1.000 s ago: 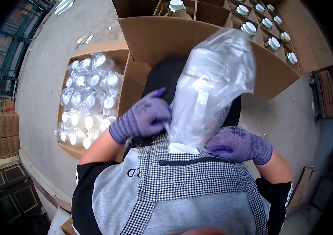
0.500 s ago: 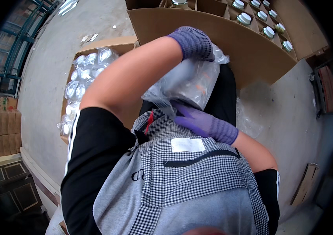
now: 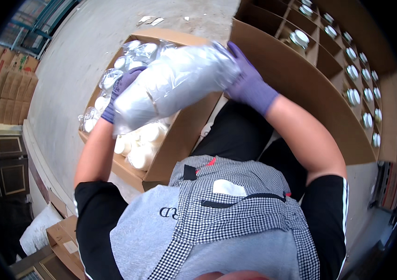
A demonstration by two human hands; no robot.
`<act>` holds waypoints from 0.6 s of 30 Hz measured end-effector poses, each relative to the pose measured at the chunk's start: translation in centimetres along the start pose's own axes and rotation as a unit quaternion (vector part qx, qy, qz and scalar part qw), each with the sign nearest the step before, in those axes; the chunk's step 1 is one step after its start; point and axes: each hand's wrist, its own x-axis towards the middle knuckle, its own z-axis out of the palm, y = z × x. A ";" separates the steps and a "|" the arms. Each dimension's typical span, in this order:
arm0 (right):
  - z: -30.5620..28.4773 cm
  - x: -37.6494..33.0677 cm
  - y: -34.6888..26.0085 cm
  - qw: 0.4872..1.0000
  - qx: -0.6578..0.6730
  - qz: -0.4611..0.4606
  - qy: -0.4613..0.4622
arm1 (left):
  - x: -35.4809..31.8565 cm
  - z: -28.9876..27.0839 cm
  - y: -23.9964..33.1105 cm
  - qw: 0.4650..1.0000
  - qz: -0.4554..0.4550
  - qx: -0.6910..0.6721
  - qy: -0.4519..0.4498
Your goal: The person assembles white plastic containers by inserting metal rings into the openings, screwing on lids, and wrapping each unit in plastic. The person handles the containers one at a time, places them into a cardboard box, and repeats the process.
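Left grip [image 3: 122,87] and right grip [image 3: 251,84] hold the plastic-wrapped bundle [image 3: 173,84] slantwise between them, at opposite ends.

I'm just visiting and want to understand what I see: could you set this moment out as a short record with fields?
Left grip: purple-gloved left hand, at the bundle's left part, partly hidden by it
Right grip: purple-gloved right hand, at the bundle's right end
Held: plastic-wrapped bundle, whitish, tilted, slightly blurred; contents unclear
Left carton: open, behind the bundle in this view, with white-topped items, many in clear plastic
Right carton: open, divided into compartments, with white-lidded jars
Clothing: checked apron over a grey top
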 end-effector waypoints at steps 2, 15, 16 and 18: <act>0.3 6.9 -0.7 0.913 -0.393 -0.106 0.041 | 3.6 -6.6 -6.4 0.997 0.026 -0.001 0.070; -1.7 -10.8 2.7 0.996 0.053 -0.076 0.018 | 27.1 -10.6 -21.8 0.743 -0.075 0.655 -0.117; -0.7 -12.6 2.8 0.998 0.060 -0.017 0.009 | 28.9 -9.0 -22.7 0.731 -0.033 0.663 -0.156; 0.7 -14.3 2.7 0.999 0.052 0.013 0.004 | 30.1 -7.7 -27.3 0.672 -0.125 0.695 -0.220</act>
